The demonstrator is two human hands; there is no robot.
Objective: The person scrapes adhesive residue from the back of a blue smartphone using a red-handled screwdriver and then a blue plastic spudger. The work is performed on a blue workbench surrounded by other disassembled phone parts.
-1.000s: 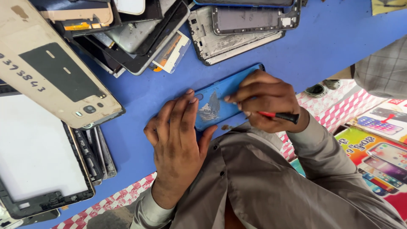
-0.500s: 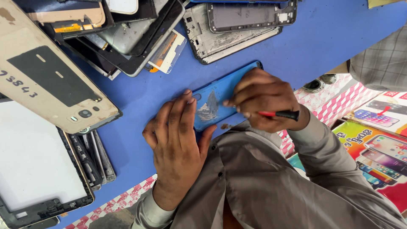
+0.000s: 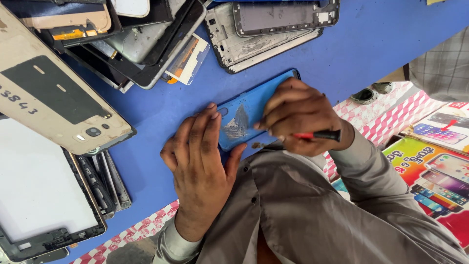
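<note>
Blue phone back cover: lies flat on the blue tabletop, near its front edge, between both hands; a grey scraped patch marks its middle.
Left hand: palm down, fingers pressed together, fingertips resting on the cover's left end.
Right hand: fingers curled and pinching a red-and-black tool; its tip touches the cover's lower edge.
Surroundings (head view): stacked phone frames and screens behind; a beige tablet back panel at left; a white tablet screen below it.
</note>
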